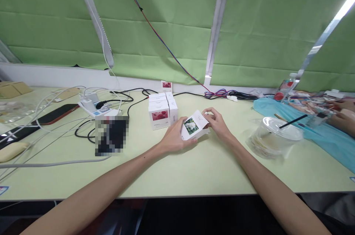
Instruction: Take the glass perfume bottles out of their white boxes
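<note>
Head view: your left hand (173, 137) is wrapped round the white flower box (191, 127) — grip narrow, fingers and thumb on its sides, box tilted above the table (194, 176), roughly mid-bench in front of you. Your right hand (217, 122) is at the box's far end, thumb and fingers drawn in close to each other. Can't tell if they pinch the end flap or only press on it.

Progress, my read: that box is mid-handling, not finished. A flap sticks out at the lower right, so at least one end looks unclosed. Contents hidden, so can't say if it's filled or empty. Left on this one: getting that end squared up and shut, by the look of it.

Just beside your left hand, the cluster of white boxes (159, 113) stands upright, packed side by side. Faces and tops look closed, so I'd count those as done. Front one shows a red flower picture; yours shows a white one. A small red-picture piece (166, 86) stands behind them near the wall — can't tell if it's a box or a card. No other unfolded carton that I can make out, so the total count left is unknown.
</note>
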Demonstrator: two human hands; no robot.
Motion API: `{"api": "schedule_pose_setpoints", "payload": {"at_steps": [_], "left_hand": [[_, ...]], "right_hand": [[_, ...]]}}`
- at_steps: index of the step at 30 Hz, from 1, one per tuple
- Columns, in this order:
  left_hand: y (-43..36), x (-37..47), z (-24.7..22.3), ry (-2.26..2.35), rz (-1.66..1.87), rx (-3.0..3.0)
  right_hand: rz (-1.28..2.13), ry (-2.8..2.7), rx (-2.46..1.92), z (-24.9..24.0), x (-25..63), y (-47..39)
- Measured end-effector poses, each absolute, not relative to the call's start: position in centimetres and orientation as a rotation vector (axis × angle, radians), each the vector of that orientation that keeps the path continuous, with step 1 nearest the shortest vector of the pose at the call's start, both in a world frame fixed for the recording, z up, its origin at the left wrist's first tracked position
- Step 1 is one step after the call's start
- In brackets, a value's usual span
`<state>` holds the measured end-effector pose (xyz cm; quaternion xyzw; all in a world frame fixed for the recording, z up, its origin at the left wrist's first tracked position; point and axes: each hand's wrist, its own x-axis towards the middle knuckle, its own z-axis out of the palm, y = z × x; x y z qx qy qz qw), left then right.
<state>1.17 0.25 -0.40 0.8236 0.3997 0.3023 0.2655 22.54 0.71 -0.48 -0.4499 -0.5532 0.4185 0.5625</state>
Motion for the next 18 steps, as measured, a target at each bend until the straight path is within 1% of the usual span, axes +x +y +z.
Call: {"api": "schedule_pose_setpoints", "payload": {"at_steps": [18], "left_hand": [[0.20,1.09,-0.22,1.066,0.793,2.219]], "right_hand": [[0.938,-1.411,-1.056,-0.71,22.80,0.84]]}}
